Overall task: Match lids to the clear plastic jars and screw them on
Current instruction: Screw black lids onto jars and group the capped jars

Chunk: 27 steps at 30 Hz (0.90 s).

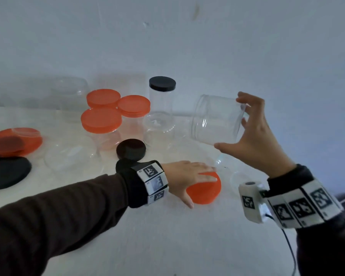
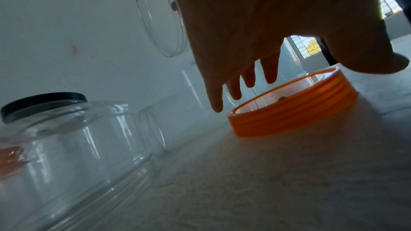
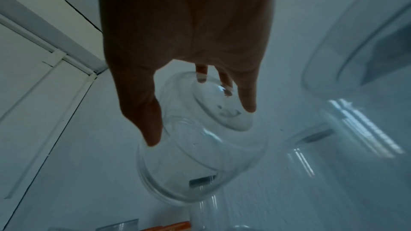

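Left hand [image 1: 187, 176] over orange lid [image 1: 204, 189]; right hand [image 1: 255, 134] grips clear jar [image 1: 215, 120].

Bare white tabletop [image 1: 147, 236] lies open along the near edge; far left, capped clear plastic jars [image 1: 102, 124] and loose black round lids [image 1: 8, 175] crowd passage.

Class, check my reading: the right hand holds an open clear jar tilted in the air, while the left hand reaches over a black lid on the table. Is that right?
Not quite. The lid under the left hand is orange, not black, as the head view shows. The right hand does hold the open clear jar tilted in the air.
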{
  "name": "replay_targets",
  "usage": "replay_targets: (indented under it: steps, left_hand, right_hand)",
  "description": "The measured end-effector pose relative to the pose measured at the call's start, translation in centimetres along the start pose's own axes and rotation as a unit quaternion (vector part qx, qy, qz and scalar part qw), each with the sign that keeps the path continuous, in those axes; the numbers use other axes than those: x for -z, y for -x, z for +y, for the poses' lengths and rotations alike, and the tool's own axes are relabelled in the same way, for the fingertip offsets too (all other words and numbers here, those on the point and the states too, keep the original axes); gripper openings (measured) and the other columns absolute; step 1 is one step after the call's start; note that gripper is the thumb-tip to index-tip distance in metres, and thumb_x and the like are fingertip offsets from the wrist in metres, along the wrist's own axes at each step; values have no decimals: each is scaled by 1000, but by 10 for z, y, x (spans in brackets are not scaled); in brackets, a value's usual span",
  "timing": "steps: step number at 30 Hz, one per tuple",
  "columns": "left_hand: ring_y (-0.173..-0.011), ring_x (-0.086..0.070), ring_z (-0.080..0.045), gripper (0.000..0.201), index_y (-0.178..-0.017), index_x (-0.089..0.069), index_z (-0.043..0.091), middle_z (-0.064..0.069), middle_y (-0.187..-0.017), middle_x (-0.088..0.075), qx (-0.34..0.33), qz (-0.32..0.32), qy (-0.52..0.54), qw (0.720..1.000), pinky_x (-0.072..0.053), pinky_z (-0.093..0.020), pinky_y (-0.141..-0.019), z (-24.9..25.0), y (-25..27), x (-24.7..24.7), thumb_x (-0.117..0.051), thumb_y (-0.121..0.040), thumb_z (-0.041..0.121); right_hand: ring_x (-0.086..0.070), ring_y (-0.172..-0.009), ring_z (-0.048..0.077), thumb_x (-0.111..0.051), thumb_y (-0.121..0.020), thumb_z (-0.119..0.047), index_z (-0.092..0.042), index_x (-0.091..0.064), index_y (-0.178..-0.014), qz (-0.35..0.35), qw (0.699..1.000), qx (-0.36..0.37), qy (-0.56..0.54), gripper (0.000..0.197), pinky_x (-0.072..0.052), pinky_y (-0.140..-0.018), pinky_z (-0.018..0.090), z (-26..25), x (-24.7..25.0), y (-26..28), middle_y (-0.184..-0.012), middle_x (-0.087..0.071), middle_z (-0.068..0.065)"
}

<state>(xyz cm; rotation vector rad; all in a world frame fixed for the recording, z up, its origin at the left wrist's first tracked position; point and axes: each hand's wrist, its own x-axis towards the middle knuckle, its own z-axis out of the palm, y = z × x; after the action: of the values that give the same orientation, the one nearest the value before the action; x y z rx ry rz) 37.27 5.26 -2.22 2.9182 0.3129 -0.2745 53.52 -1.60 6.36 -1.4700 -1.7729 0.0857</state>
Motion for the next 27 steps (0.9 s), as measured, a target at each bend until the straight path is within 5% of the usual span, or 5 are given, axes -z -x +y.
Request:
replay_targets:
  steps: [7, 12, 18, 27]
  left_hand:
    - [-134, -17, -23, 95, -147, -15, 30, 1, -152, -16, 25, -20, -45, 998, -36, -49, -100, 5, -3, 0, -73, -73, 44]
    - [-129, -17, -27, 96, -145, -19, 34, 0, -145, -17, 51, -28, -50, 997, -25, -46, -106, 2, 18, -1, -75, -68, 50]
    - [-130, -20, -26, 96, -143, -19, 38, 2, -148, -7, 102, -51, 48, 992, -35, -44, -104, -2, 51, -6, -78, -68, 40]
    - [-130, -17, -20, 96, -143, -21, 40, 7, -148, -12, 245, 24, 116, 962, -29, -36, -109, -26, 120, 0, -78, -66, 43]
  right_hand:
    - [-38, -115, 16, -84, -53, -14, -13, -32, -132, -10, 1000, -8, 7, 95, -42, -90, 25, -1, -1, 6, -124, -26, -4]
    - [-38, -107, 2, -83, -50, -35, -16, -42, -132, -9, 999, -11, 34, 94, -34, -86, 8, -5, -11, 9, -121, -34, -7]
    - [-44, -119, 11, -84, -50, -32, -18, -37, -121, -29, 994, -83, -61, 86, -42, -98, 32, -6, -27, 13, -128, -45, -3]
    - [-41, -108, 8, -90, -42, -22, -15, -35, -130, -123, 980, -121, -99, 104, -42, -93, 27, -6, -55, 20, -116, -28, -8]
